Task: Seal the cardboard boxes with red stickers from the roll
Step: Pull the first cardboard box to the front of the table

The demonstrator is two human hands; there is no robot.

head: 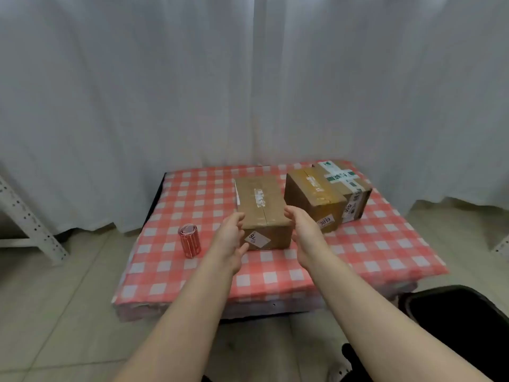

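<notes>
Your left hand (pixel 230 238) covers the near left corner of the nearest box (pixel 261 205) and one edge of its white label (pixel 259 239); whether the palm touches the cardboard, you cannot tell. Your right hand (pixel 304 230) hides this box's right side. From this box, at 2 o'clock, the taped box (pixel 347 180) stands partly behind the middle box (pixel 308 194). At 8 o'clock, the sticker roll (pixel 189 240) has print too small to read. At 4 o'clock, the picture's edge cuts off a black object (pixel 462 321).

Three shut cardboard boxes and a red sticker roll (pixel 189 239) on a checked cloth (pixel 358 244).
The nearest box (pixel 261 208) is plain brown with white tape scraps along its top seam and a white label on its near face. To its right, a darker box (pixel 311 199) labelled 3013 touches a third box (pixel 349 186) crossed with green-and-white tape. The sticker roll stands on end, left of the nearest box.
</notes>
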